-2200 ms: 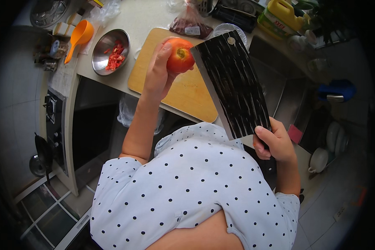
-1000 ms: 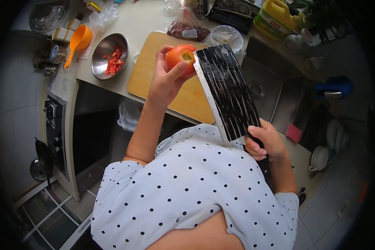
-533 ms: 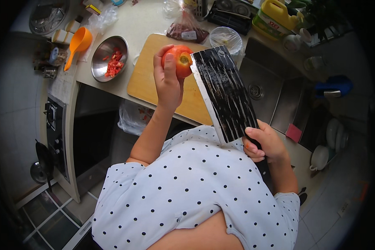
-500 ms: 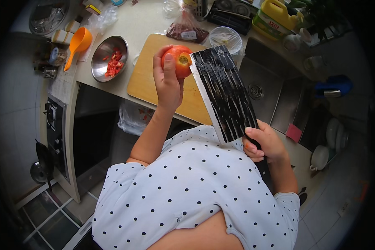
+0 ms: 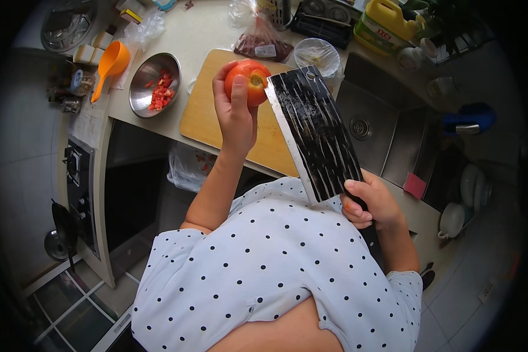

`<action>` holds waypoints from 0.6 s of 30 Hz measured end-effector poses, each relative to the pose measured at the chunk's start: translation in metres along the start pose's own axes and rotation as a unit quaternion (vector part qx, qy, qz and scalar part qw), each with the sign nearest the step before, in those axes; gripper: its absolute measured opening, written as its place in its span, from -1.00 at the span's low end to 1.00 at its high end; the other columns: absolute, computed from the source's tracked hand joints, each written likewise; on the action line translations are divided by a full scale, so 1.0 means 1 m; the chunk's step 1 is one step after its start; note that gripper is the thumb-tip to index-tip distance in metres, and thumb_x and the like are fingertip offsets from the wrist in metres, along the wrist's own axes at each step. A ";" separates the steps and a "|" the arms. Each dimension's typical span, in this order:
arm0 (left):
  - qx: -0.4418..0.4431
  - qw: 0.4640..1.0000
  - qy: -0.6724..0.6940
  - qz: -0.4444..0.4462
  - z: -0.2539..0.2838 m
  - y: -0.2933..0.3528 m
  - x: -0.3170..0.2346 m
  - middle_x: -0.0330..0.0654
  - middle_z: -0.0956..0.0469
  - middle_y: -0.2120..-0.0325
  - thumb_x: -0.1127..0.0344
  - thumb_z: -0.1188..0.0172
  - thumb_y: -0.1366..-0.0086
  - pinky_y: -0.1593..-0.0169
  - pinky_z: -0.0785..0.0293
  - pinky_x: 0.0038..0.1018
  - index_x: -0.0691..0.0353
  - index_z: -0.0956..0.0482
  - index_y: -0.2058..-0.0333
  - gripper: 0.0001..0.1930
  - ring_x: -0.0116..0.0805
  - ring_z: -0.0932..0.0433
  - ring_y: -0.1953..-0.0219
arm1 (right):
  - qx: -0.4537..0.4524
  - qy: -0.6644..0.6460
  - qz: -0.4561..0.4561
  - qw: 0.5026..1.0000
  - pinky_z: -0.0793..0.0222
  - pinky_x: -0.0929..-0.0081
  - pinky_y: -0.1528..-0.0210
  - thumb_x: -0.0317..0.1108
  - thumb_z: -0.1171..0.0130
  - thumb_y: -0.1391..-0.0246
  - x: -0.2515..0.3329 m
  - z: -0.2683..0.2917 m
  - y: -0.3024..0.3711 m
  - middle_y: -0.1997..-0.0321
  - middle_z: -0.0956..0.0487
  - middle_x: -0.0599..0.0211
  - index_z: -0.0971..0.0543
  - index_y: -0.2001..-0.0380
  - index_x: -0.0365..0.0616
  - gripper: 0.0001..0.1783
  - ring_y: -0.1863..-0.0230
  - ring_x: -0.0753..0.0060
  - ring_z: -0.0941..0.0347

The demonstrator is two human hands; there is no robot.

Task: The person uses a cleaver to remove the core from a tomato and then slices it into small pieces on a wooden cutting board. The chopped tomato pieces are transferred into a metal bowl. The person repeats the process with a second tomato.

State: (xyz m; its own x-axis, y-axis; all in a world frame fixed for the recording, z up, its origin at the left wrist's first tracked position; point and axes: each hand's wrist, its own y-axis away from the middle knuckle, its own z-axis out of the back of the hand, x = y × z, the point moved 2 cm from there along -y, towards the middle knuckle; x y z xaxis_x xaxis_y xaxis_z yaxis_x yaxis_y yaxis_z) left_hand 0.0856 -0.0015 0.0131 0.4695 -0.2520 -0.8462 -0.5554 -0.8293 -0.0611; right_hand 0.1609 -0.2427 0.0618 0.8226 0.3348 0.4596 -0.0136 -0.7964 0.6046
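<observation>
My left hand grips a whole red tomato above the wooden cutting board, its stem end turned toward the right. A yellowish cut patch shows around the stem. My right hand is closed round the handle of a wide black-bladed cleaver. The blade points up and away from me, and its tip corner is at the tomato's right side, by the stem end. Left of the board, a steel bowl holds chopped tomato pieces.
The sink lies right of the board. Behind the board are a bag of dark red food and a plastic-covered bowl. An orange ladle-like scoop sits far left. A yellow jug stands at back right.
The tomato and my left hand have shifted very slightly up and left. The cleaver's tip stays beside the stem end, and both holds are unchanged.
</observation>
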 end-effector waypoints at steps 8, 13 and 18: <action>0.131 0.970 0.043 0.202 0.016 -0.007 0.003 -0.13 -0.45 0.13 0.05 0.05 -0.34 0.13 -0.53 -0.39 0.18 -0.24 -0.07 -0.56 -0.36 -0.50 0.14 | -0.031 0.014 0.000 0.999 0.06 0.70 0.85 -0.40 0.18 -0.23 0.004 0.005 0.006 0.73 -0.32 0.40 -0.30 0.35 -0.18 -0.90 0.83 0.75 -0.06; 0.108 0.971 0.012 0.211 0.023 -0.010 0.003 -0.15 -0.46 0.18 -0.04 0.19 -0.37 0.31 -0.57 -0.48 0.16 -0.26 -0.03 -0.56 -0.39 -0.53 0.26 | -0.029 0.044 -0.011 0.999 0.03 0.69 0.84 -0.38 0.15 -0.22 0.000 0.005 0.004 0.72 -0.32 0.42 -0.29 0.38 -0.17 -0.88 0.83 0.74 -0.06; 0.074 0.981 0.007 0.178 0.017 -0.010 0.002 -0.14 -0.45 0.20 0.00 0.17 -0.37 0.33 -0.54 -0.50 0.16 -0.26 -0.01 -0.60 -0.39 -0.52 0.27 | -0.034 0.055 -0.007 0.998 0.03 0.67 0.84 -0.36 0.13 -0.22 -0.002 0.002 0.005 0.72 -0.32 0.42 -0.29 0.40 -0.15 -0.87 0.83 0.74 -0.06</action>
State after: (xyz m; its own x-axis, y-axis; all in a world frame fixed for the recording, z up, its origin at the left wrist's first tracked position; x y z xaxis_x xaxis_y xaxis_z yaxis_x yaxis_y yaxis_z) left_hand 0.0801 0.0153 0.0032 0.2369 -0.5202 -0.8205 -0.7794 -0.6060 0.1592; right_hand 0.1603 -0.2485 0.0621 0.7552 0.4023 0.5175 -0.0445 -0.7562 0.6528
